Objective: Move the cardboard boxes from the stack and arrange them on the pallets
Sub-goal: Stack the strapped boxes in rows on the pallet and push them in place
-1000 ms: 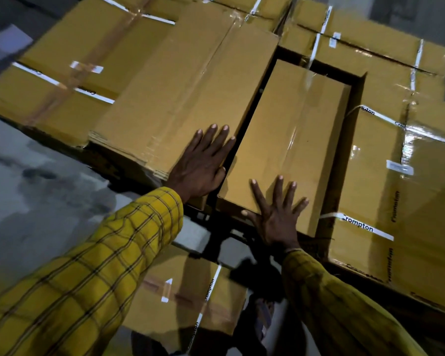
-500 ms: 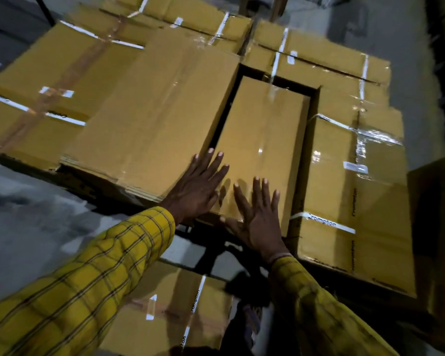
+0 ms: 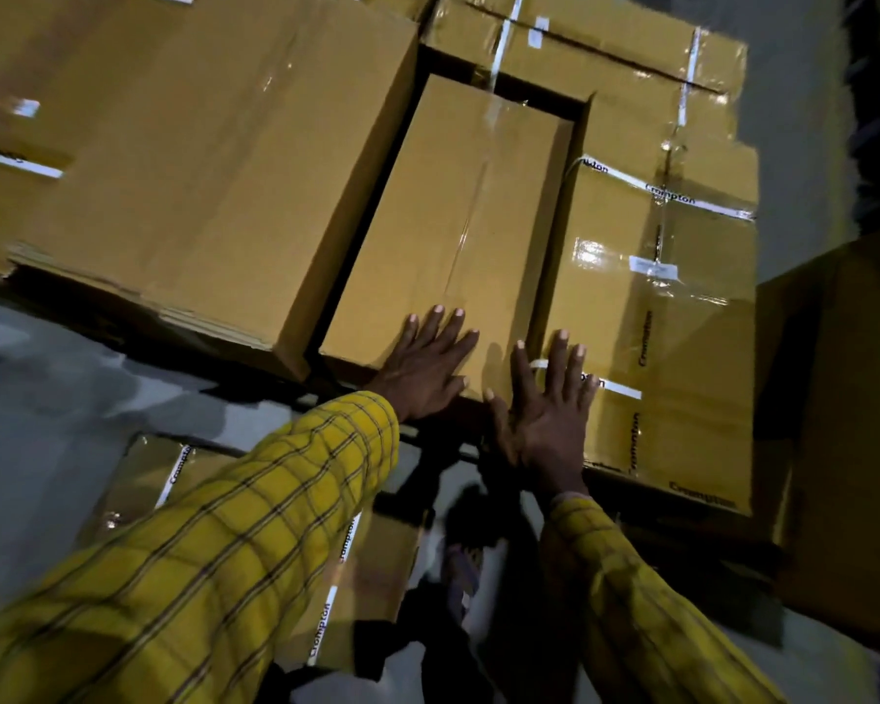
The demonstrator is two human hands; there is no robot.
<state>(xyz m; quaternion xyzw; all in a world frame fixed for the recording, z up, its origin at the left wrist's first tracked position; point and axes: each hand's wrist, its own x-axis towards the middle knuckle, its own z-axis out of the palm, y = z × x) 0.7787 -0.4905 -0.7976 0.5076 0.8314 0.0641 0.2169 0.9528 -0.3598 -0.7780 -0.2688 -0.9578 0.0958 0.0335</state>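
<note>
Taller boxes (image 3: 214,160) flanked the narrow box (image 3: 458,221), whose long axis ran toward the frame's top. The left hand (image 3: 422,368) lay flat on it with fingers spread; the right hand (image 3: 544,414) spread open over the strapped box (image 3: 682,322).

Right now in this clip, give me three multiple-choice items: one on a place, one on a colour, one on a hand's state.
1. Where does the narrow box lie?
A. on the floor
B. in the gap between the large plain box and the strapped Crompton box
C. on top of the strapped box

2. What colour are the sleeves?
A. plain white
B. blue denim
C. yellow with dark checks

3. How is the left hand?
A. flat, fingers straight, on the narrow box's near end
B. curled round a strap
C. hanging idle, off the boxes

Answers: 1 B, taller boxes flank it on both sides; 2 C, the checks show on both arms; 3 A, its spread fingers lie on the cardboard.
</note>
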